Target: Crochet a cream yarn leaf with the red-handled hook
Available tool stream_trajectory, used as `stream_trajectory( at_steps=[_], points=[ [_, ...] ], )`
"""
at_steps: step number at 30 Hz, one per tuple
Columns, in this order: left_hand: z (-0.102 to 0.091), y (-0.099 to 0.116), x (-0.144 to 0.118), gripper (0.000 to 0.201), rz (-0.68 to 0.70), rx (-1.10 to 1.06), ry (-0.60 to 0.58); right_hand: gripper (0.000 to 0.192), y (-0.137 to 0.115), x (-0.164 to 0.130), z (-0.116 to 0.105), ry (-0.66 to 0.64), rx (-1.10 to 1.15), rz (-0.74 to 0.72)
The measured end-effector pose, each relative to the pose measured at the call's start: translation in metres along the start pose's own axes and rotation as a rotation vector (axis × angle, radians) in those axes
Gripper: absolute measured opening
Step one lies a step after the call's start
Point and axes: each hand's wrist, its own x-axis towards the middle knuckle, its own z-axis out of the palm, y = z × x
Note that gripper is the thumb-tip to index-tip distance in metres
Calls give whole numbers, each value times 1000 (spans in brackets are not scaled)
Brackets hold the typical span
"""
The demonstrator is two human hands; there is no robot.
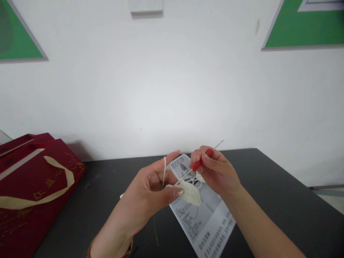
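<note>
My left hand [153,190] pinches a cream crocheted piece [190,193] between thumb and fingers. A strand of cream yarn [164,168] loops over its raised index finger. My right hand [215,168] grips a crochet hook [202,160] by its red handle, a thin metal end sticking out up and to the right. The hook's other end points down-left toward the crocheted piece; whether it sits in a stitch I cannot tell. Loose cream yarn lies between the hands. Beneath them rests a printed sheet [195,229] with pictures and text.
A dark table [107,200] stands against a white wall [172,89]. Dark red gift bags [32,193] with a cream ribbon stand at the left. A thin yarn end [155,231] hangs below my left hand. Green framed panels [311,30] hang on the wall.
</note>
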Motion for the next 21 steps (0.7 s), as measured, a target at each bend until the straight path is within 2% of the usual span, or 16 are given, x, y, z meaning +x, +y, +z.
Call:
stream_trajectory(
  at_steps=[6,12,21],
  points=[
    [-4,-4,-1,59,-36,58,-3,17,-7,-1,-5,-40,-60,5],
    [-6,-8,0,64,-54,120,-70,16,-20,-3,-9,-73,-146,-37],
    [-5,-8,0,63,-31,239,-46,18,-31,-8,-13,-126,-284,-124]
  ],
)
